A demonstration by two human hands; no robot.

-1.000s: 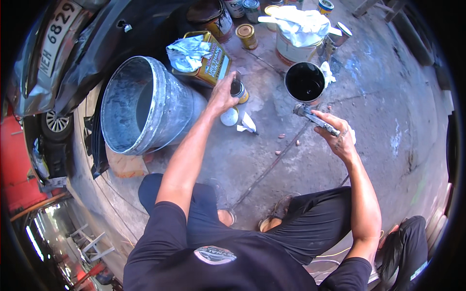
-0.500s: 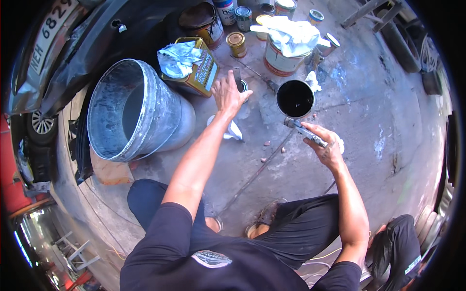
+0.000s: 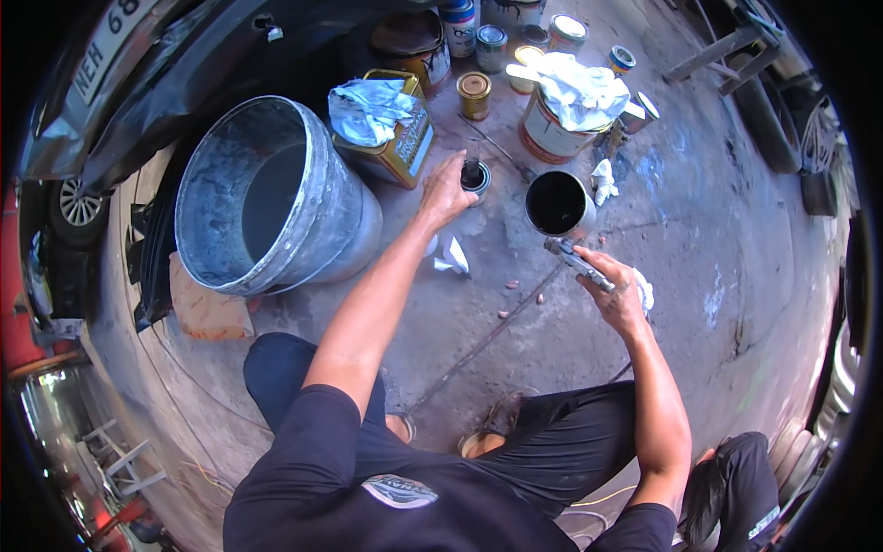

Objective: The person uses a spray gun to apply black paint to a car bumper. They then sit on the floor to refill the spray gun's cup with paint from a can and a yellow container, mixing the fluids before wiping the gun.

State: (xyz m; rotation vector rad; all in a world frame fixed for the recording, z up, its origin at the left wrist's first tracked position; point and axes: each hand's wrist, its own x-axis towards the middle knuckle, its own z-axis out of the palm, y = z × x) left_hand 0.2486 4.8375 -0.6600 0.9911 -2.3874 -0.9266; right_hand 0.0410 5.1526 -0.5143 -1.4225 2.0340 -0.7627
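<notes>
Left hand [image 3: 446, 190] is up at the small round tin [image 3: 480, 187], fingers drawn in close along its near-left side, and a dark flat strip [image 3: 471, 168] stands up out of the mouth; whether the grip takes in the tin, the strip or both, I cannot tell. Right hand [image 3: 614, 296] is wrapped round a metal spray gun [image 3: 579, 264], and at the gun's head sits the wide-mouthed cup of black liquid [image 3: 556, 202]. That small tin is just left of the cup, a touch farther out.

Closest in, well this side of the cup: black trousers [image 3: 579, 419] and a sandalled foot [image 3: 497, 428]. Near right of the cup, another person's dark trouser leg [image 3: 740, 492]. Now a sheet of brown cardboard [image 3: 207, 304], far left and nearer than the cup, and beside it the big smeared bucket [image 3: 340, 225], well left of the cup. A white crumpled scrap [image 3: 450, 254] lies left and nearer.

Beyond the cup now! A white wad [image 3: 603, 182] is just past it on the right; straight beyond, a paint pail [image 3: 552, 140] topped with white cloth [image 3: 579, 90]. Beyond and left, a gold rectangular can [image 3: 409, 152] wears a pale blue cloth [image 3: 371, 110]; farther still, a gold-lidded tin [image 3: 474, 97], then a streaked drum [image 3: 418, 60].
</notes>
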